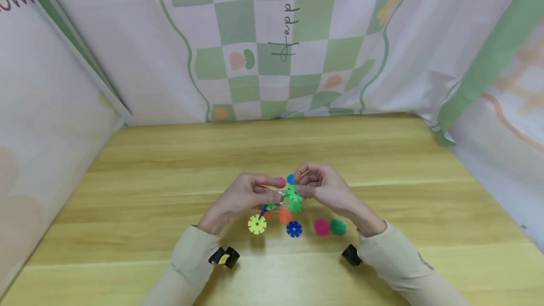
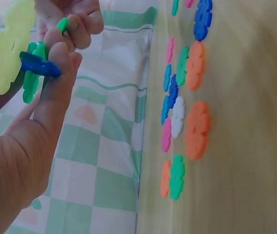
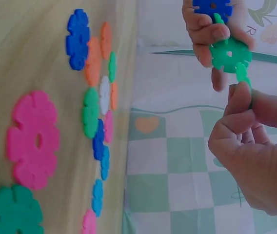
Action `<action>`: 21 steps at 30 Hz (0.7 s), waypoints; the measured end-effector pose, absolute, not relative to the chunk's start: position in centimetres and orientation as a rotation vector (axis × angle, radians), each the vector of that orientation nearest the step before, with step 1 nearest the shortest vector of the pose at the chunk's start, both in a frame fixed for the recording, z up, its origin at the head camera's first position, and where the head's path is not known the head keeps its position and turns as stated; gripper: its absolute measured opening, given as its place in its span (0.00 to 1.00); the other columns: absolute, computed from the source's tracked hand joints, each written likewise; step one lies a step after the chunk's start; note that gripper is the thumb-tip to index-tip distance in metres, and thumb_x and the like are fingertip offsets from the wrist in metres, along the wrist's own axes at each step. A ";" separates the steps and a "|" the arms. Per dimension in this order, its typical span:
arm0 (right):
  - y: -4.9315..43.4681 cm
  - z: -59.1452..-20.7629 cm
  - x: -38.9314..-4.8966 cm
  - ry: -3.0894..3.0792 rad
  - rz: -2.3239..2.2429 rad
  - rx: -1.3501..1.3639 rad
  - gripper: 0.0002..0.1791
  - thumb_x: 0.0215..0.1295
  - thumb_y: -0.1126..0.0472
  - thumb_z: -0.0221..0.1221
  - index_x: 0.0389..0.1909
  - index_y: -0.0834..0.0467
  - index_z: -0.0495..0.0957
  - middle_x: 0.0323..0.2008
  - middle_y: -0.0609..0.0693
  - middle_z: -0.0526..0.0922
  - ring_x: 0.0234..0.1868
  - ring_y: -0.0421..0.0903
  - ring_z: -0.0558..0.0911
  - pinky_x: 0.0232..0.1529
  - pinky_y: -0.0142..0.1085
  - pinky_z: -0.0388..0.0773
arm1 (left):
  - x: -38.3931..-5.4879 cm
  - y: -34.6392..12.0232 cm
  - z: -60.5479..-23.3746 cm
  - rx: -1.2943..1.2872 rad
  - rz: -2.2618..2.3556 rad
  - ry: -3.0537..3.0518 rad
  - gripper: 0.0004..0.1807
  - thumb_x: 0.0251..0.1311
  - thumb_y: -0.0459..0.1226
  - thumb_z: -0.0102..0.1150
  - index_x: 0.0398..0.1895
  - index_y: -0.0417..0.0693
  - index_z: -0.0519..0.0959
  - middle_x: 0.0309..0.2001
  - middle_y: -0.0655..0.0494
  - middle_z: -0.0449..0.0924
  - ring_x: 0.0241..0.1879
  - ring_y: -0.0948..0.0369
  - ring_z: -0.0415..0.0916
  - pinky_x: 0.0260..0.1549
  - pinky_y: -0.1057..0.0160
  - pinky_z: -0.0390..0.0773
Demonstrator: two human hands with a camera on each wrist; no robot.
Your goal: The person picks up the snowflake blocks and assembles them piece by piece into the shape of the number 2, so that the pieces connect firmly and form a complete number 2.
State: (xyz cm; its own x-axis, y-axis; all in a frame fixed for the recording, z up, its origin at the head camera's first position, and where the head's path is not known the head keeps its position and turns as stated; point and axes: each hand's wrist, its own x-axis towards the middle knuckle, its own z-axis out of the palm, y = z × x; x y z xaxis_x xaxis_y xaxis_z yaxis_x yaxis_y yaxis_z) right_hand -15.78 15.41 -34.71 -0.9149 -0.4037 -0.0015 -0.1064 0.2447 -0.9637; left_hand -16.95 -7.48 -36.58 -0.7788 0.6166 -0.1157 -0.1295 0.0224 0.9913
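Above the table, my left hand holds a chain of notched plastic snowflake discs. A yellow disc is at its near end, joined to a blue disc that crosses a green disc edge-on. In the right wrist view, a green disc faces the camera between the two hands. My right hand pinches a lighter green disc between thumb and fingertip, and its edge meets the rim of that green disc. The fingers hide part of the pinched disc.
Several loose discs lie on the wooden table below and around the hands, among them an orange disc, a dark blue disc, a pink disc and a green disc. A patterned curtain hangs behind the table.
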 end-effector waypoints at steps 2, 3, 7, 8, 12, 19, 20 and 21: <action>15.5 -34.6 -15.8 2.288 -1.718 -0.486 0.08 0.61 0.73 0.58 0.40 0.69 0.71 0.30 0.56 0.80 0.30 0.50 0.81 0.34 0.39 0.80 | -16.9 -7.5 -36.5 0.481 1.819 1.766 0.22 0.61 0.31 0.61 0.58 0.32 0.74 0.46 0.34 0.81 0.44 0.41 0.81 0.48 0.45 0.77; 15.6 -34.6 -15.8 2.294 -1.719 -0.491 0.08 0.61 0.73 0.58 0.40 0.69 0.71 0.30 0.56 0.81 0.30 0.50 0.81 0.33 0.38 0.80 | -16.9 -7.4 -36.5 0.475 1.822 1.768 0.22 0.61 0.31 0.62 0.58 0.32 0.74 0.45 0.35 0.81 0.43 0.43 0.82 0.48 0.45 0.77; 15.6 -34.5 -15.8 2.303 -1.726 -0.492 0.08 0.61 0.74 0.59 0.40 0.68 0.72 0.29 0.56 0.81 0.29 0.52 0.81 0.32 0.37 0.79 | -16.9 -7.4 -36.6 0.452 1.834 1.752 0.22 0.61 0.31 0.62 0.58 0.33 0.74 0.42 0.34 0.82 0.41 0.46 0.83 0.48 0.44 0.76; 15.6 -34.5 -15.7 2.302 -1.730 -0.498 0.08 0.61 0.74 0.59 0.39 0.68 0.72 0.28 0.56 0.81 0.29 0.52 0.81 0.31 0.36 0.79 | -17.0 -7.4 -36.6 0.451 1.833 1.749 0.23 0.61 0.31 0.62 0.59 0.32 0.73 0.42 0.34 0.82 0.40 0.47 0.83 0.48 0.44 0.76; 15.6 -34.6 -15.7 2.305 -1.724 -0.505 0.08 0.60 0.74 0.59 0.39 0.68 0.72 0.28 0.56 0.81 0.28 0.51 0.81 0.31 0.37 0.79 | -17.0 -7.4 -36.7 0.459 1.840 1.736 0.23 0.61 0.30 0.61 0.59 0.31 0.73 0.44 0.34 0.81 0.41 0.45 0.83 0.49 0.43 0.75; 15.4 -34.6 -15.6 2.281 -1.738 -0.494 0.08 0.59 0.74 0.59 0.38 0.69 0.71 0.25 0.57 0.80 0.25 0.45 0.79 0.29 0.38 0.79 | -16.9 -7.2 -36.8 0.465 1.844 1.753 0.23 0.60 0.29 0.62 0.58 0.30 0.73 0.47 0.37 0.81 0.42 0.46 0.83 0.48 0.48 0.78; 15.4 -34.6 -15.6 2.274 -1.742 -0.486 0.08 0.59 0.75 0.59 0.38 0.70 0.71 0.25 0.58 0.80 0.24 0.45 0.79 0.30 0.39 0.79 | -16.9 -7.1 -36.8 0.471 1.844 1.760 0.22 0.60 0.29 0.62 0.57 0.30 0.74 0.46 0.38 0.82 0.41 0.46 0.83 0.47 0.49 0.78; 15.4 -34.5 -15.6 2.270 -1.744 -0.480 0.08 0.58 0.75 0.59 0.37 0.70 0.71 0.24 0.59 0.80 0.24 0.45 0.79 0.30 0.39 0.79 | -16.8 -7.1 -36.8 0.473 1.841 1.767 0.22 0.59 0.30 0.63 0.56 0.30 0.74 0.45 0.39 0.83 0.41 0.46 0.83 0.47 0.51 0.79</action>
State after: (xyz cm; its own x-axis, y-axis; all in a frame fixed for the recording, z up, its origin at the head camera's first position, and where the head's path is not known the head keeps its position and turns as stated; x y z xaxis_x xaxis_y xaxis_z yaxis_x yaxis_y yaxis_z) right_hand -15.56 15.38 -34.53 -0.9176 -0.3974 0.0107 -0.1127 0.2341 -0.9657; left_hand -16.83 -7.07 -36.82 -0.7930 0.5985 -0.1139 -0.1385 0.0049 0.9903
